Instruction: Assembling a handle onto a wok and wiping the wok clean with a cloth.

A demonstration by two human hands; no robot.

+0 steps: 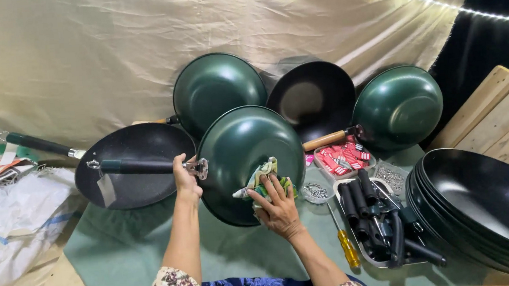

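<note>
A dark green wok [240,156] is held up on edge, its outer bottom facing me. My left hand [185,178] grips its black handle [140,166] near the metal joint. Against the wok's lower right side my right hand [277,207] presses a crumpled multicoloured cloth [263,180]. Both of my sleeves have a floral print.
More woks lean against the beige backdrop: a green one [216,88], a black one [315,98], another green one [400,107], and a black pan [140,171] at left. A stack of black woks [487,202] sits at right. Handles tray [372,225], screwdriver [346,245], screw bowl [317,189], white sack [10,225].
</note>
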